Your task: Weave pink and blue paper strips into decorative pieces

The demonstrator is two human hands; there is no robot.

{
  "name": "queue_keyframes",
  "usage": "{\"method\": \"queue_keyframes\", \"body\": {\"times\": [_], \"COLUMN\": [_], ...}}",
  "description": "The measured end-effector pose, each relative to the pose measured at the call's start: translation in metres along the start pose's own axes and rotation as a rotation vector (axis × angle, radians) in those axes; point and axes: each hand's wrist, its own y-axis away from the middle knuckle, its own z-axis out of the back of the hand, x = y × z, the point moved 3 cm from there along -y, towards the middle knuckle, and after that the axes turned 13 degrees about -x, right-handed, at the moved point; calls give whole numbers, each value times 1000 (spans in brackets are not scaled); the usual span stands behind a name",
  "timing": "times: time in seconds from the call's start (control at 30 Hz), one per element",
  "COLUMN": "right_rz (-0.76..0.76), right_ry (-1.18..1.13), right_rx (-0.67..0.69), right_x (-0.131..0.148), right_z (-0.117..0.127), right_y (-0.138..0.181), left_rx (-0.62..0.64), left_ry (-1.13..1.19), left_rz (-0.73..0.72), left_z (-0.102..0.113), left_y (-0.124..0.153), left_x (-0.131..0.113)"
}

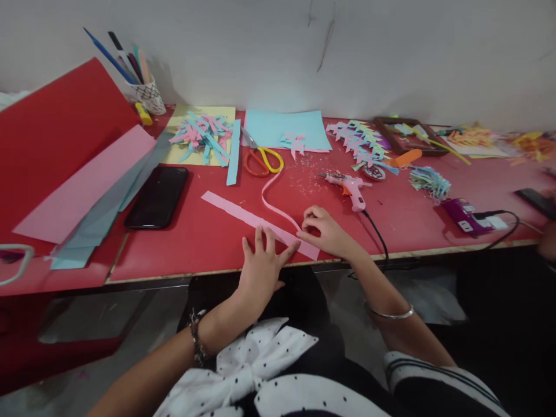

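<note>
A wide pink paper strip (230, 207) lies slanted near the front edge of the red table. My left hand (260, 263) rests on it with fingers spread. My right hand (321, 231) pinches the near end of a narrow pink paper strip (273, 207), right above the wide strip's right end. From there the narrow strip curves away to scissors (264, 161) with red and yellow handles. To the right of my right hand lies a pink glue gun (351, 188) with a black cord.
Left are a black phone (157, 197), stacked pink and blue paper (87, 185) and a pen cup (149, 96). Behind lie a pile of paper strips (202, 136) and blue sheets (286, 124). Right are a braided paper chain (358, 142), a purple power box (467, 217) and another person's hand (548, 240).
</note>
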Motion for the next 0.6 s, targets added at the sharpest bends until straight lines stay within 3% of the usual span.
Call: {"method": "queue_keyframes", "body": {"times": [0.27,0.6], "right_rz": [29,40], "right_ry": [-13,-31], "right_rx": [47,-13], "right_x": [-2,-11], "right_z": [2,4], "right_y": [7,9], "left_rx": [8,21], "left_ry": [-52,-65], "left_rz": [-14,-18], "left_z": [-1,-4], "left_y": [0,0], "left_x": [0,0]}}
